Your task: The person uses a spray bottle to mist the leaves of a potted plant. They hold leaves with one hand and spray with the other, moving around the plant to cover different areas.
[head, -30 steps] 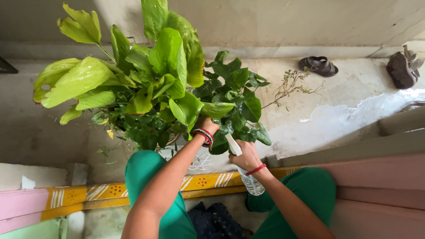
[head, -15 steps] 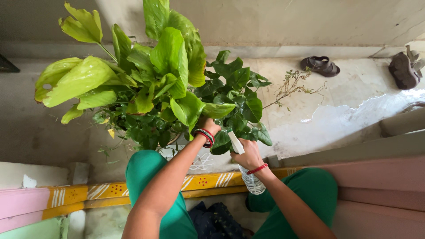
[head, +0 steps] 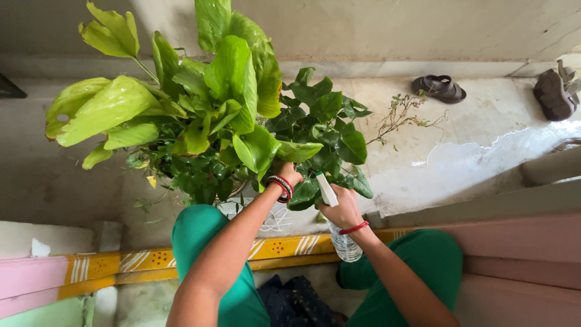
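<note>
Two hands busy: my right hand [head: 344, 209] clamped round spray bottle [head: 342, 239], light, slippery plastic; left hand [head: 289, 174] pinches soft, tearable leaf [head: 299, 150].

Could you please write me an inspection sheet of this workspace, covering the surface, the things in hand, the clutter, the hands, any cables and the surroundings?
Surface: pale stone floor, stained, with a wet sheen at the right.
Things in hand: potted plant with large light-green and smaller dark-green leaves; clear spray bottle with a white nozzle aimed at the foliage.
Clutter: dry twig on the floor; dark sandal; second dark sandal near the right edge.
Hands: left hand among the leaves, holding one aside; right hand in a closed grip on the bottle.
Cables: nothing seen.
Surroundings: painted step in yellow and pink; grey wall behind.
</note>
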